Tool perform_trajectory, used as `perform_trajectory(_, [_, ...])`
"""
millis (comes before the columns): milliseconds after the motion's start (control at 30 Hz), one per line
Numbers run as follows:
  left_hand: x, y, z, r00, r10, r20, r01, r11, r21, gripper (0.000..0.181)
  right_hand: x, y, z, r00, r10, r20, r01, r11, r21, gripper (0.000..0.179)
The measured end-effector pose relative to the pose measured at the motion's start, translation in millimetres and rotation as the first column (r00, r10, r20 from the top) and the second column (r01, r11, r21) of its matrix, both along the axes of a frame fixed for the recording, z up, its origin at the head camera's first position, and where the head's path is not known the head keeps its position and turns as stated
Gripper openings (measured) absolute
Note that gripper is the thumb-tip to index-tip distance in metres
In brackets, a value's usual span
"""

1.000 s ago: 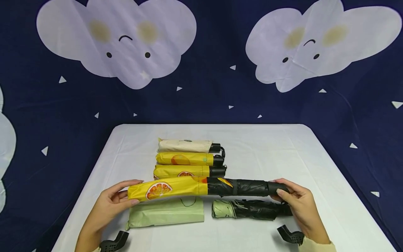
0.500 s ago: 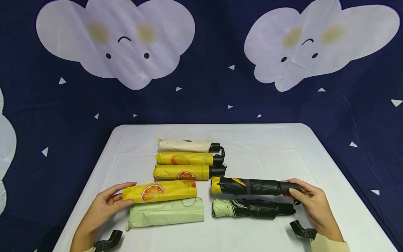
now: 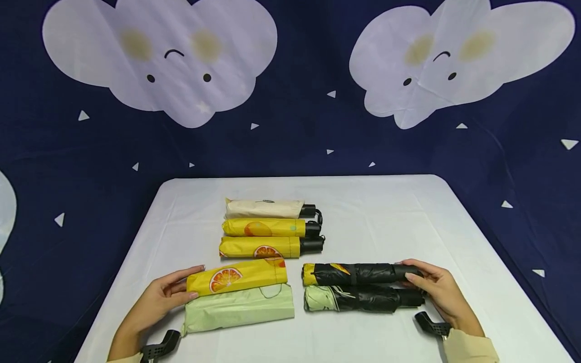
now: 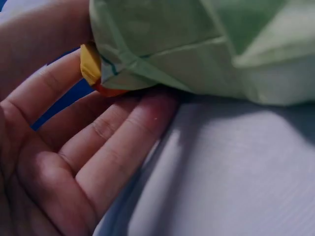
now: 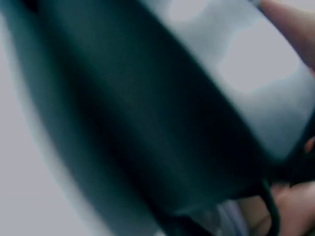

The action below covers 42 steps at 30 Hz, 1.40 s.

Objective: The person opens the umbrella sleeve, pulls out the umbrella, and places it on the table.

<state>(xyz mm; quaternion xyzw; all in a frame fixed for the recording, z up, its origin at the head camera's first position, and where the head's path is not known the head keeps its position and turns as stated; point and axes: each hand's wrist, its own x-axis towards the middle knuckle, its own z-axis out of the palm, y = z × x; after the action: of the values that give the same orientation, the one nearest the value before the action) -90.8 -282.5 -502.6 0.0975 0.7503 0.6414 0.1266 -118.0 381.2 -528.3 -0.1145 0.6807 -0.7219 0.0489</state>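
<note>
In the head view my left hand pinches the closed left end of a yellow umbrella sleeve printed with orange slices. Directly in front lies a pale green umbrella sleeve; its fabric fills the top of the left wrist view, with a bit of yellow sleeve behind. My right hand grips the handle end of a folded black umbrella with a yellow tip. Alongside it rests a folded black-and-green umbrella. Dark blurred umbrella handles crowd the right wrist view.
Farther back, three sleeved umbrellas lie in parallel: a cream one, a yellow one and another yellow one with an orange slice. All sit on a white-covered table before a dark blue cloud-print cloth.
The black umbrella has come out of the yellow sleeve, leaving a gap between them. Both hands first spread apart, then came slightly inward and lowered the pieces beside the green sleeve and umbrella.
</note>
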Motion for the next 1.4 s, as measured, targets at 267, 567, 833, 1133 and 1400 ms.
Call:
perform_trajectory(267, [-1.1,2.0,-2.8,0.997,0.020,-0.078,-0.020,1.000,-0.002,0.062,-0.3,1,-2.1,0.999,-0.034,-0.022,0.039,0.952,0.304,0.040])
perform_trajectory(567, [-5.9,5.2,-2.9,0.995,-0.039,-0.089,0.041,0.999,0.020,0.057,-2.3,3,7.7,0.993,0.027,-0.117,0.028,0.893,0.449,0.043])
perform_trajectory(833, [-5.9,8.0,1.6,0.997,-0.054,-0.058,0.053,0.998,-0.019,0.060,-1.2,3,15.3,0.993,0.065,-0.099,-0.014,0.892,0.451,0.049])
perform_trajectory(1133, [-7.6,8.6,27.1,0.981,0.118,-0.155,-0.159,0.945,-0.286,0.057,-1.4,-15,67.4,0.984,-0.100,-0.145,0.170,0.748,0.641,0.047])
perform_trajectory(1400, [-26.3,46.6,59.3,0.928,0.255,-0.271,-0.351,0.839,-0.415,0.052,-26.0,-102,110.4,0.949,-0.099,-0.300,0.268,0.753,0.601,0.035])
